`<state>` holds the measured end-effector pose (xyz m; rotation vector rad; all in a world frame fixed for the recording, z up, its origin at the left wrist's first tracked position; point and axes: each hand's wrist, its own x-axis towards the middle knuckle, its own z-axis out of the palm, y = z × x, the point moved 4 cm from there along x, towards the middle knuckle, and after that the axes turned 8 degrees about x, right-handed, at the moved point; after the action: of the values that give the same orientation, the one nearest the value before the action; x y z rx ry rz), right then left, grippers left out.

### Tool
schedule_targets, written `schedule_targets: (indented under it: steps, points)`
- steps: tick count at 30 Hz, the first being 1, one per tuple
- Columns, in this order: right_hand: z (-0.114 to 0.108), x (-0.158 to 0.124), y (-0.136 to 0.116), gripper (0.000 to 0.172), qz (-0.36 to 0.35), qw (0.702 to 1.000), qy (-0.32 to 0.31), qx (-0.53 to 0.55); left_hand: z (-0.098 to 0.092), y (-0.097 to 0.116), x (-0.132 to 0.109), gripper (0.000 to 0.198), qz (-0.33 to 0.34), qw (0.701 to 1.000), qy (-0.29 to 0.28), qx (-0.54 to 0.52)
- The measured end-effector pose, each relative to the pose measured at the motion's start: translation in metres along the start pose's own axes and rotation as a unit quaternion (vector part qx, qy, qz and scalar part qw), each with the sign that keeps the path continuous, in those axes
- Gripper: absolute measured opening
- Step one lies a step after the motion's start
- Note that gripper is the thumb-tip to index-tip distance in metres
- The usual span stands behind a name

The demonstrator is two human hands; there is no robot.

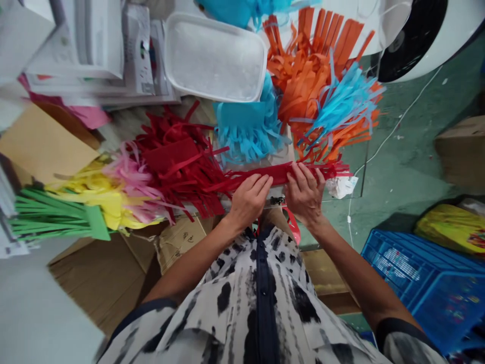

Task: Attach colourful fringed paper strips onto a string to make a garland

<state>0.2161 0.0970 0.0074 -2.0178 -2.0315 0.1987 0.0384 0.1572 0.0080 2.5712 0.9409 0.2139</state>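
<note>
L hand (248, 201) & R hand (305, 194) apart, both clamped on red fringe strip (278, 173), strip held flat b/w them, fringe out past R hand. Nearby: red fringe pile (178, 164) on L, blue fringe (246, 134) & orange fringe (303, 76) ahead.

Bare forearms (189, 263) angled inward, left hand (249, 201) and right hand (305, 194) close together, fingers (261, 184) curled downward

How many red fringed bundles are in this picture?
2. One red bundle lies left of the hands; a second red bundle is held by the left hand and right hand. More may be hidden underneath.
</note>
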Motion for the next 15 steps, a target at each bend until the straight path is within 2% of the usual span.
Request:
schedule_targets:
  steps: [4, 8, 12, 15]
  points:
    - [-0.003, 0.003, -0.005, 0.036, -0.021, 1.0, 0.013, -0.009, 0.01, 0.002, 0.023, 0.043, -0.033, 0.999, -0.018, 0.039]
    - [0.008, 0.004, -0.006, 0.034, -0.058, 0.998, -0.008, 0.009, 0.005, -0.001, 0.025, 0.045, -0.026, 0.998, -0.019, 0.046]
    - [0.017, 0.011, 0.005, 0.029, -0.051, 0.998, -0.038, 0.009, 0.007, -0.003, 0.026, 0.047, -0.032, 0.999, -0.018, 0.035]
    - [0.013, 0.018, 0.008, 0.029, -0.049, 0.997, -0.048, 0.034, 0.014, -0.003, 0.028, 0.049, -0.045, 0.998, -0.017, 0.033]
